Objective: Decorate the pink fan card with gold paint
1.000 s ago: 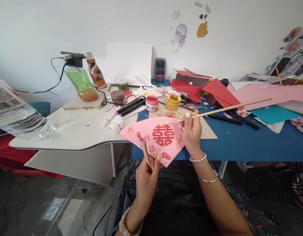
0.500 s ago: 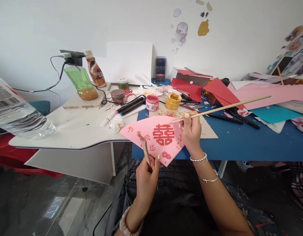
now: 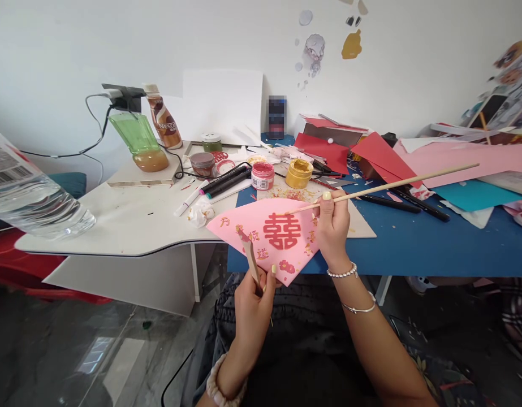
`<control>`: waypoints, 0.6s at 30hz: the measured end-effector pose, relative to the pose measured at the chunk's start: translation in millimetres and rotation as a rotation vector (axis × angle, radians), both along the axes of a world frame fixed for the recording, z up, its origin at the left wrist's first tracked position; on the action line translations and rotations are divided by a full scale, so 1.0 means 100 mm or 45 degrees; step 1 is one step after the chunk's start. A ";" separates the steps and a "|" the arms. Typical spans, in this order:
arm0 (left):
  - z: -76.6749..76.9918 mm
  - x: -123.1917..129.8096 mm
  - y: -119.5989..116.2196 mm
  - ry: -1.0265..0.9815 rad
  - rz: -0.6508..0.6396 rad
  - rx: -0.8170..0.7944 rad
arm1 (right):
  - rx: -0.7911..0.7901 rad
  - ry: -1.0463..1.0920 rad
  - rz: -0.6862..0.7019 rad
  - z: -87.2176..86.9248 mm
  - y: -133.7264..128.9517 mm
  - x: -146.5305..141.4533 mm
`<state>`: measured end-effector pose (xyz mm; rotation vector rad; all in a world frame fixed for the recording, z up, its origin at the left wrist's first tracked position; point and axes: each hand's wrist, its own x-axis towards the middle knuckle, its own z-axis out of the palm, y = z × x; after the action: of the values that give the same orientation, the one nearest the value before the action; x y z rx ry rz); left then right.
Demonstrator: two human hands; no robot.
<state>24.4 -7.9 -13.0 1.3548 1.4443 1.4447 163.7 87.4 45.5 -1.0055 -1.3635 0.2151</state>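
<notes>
My left hand [image 3: 254, 302] grips a flat wooden stick [image 3: 251, 260] with a red-stained tip, along with the lower edge of a pink paper [image 3: 235, 232]. The paper bears a red double-happiness character [image 3: 281, 230], red flowers and small gold and red characters. Between the thumb and fingers of my right hand [image 3: 333, 226] is a long thin wooden stick [image 3: 396, 183]. Its tip lies at the top of the red character. Open jars of red paint [image 3: 263, 176] and yellow paint [image 3: 299, 173] stand just behind the paper.
On the white table [image 3: 129, 220] are markers [image 3: 229, 181], a crumpled tissue [image 3: 201, 215], a green container [image 3: 137, 141] and a coffee bottle [image 3: 162, 118]. A large water bottle [image 3: 31, 189] leans at left. Red papers [image 3: 385, 161] and black pens [image 3: 388, 203] lie on the blue surface at right.
My right hand has shifted slightly to the right with the thin stick, whose far end now reaches further right. My left hand and the paper look nearly unchanged.
</notes>
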 end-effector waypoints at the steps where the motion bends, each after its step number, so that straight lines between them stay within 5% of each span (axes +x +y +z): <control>1: 0.01 0.00 0.00 0.012 0.004 0.014 | 0.007 0.014 -0.001 0.00 0.00 0.00; 18: -0.03 0.00 -0.01 0.033 -0.002 0.024 | 0.001 -0.012 -0.042 0.00 0.00 0.00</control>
<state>24.0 -9.1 -16.3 1.3904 1.4490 1.4484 163.5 87.6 46.0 -1.0290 -1.3543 0.1856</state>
